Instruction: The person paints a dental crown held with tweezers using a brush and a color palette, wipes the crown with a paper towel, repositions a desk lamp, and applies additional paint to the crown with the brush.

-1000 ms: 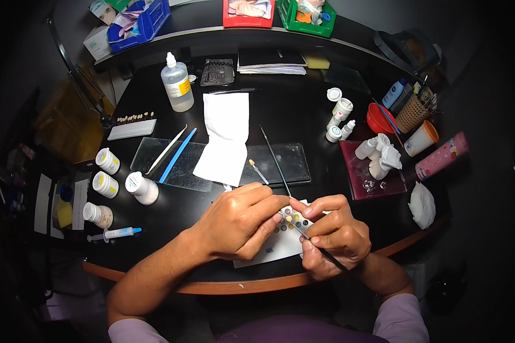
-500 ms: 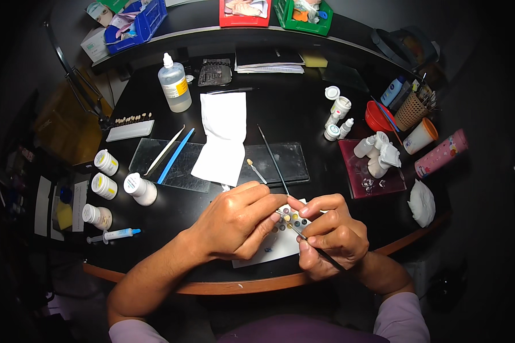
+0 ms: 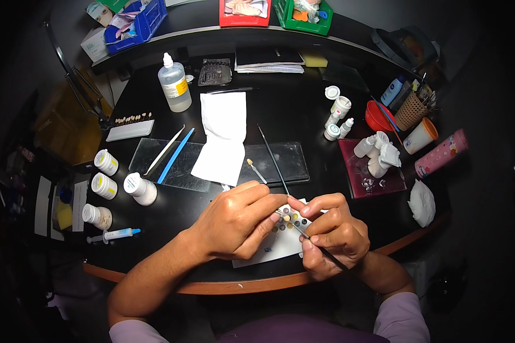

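Observation:
My left hand pinches a thin holder bearing a small cream tooth-shaped piece. My right hand grips a dark slender brush, its tip at or beside the piece. The fingertips of both hands come close together, possibly touching. Beneath them lies a white palette with several coloured dots. Just beyond the hands, another brush and a small holder with a cream tip rest by a dark glass slab. A white paper towel lies behind.
Several jars, a syringe, shade guide and squeeze bottle stand or lie left. At right are bottles on a red slab, red bowl, cup and tissue. Bins line the back shelf.
The whole view has shifted slightly since one second ago. The brush tip in my right hand has moved very slightly around the small piece; both hands keep their grips.

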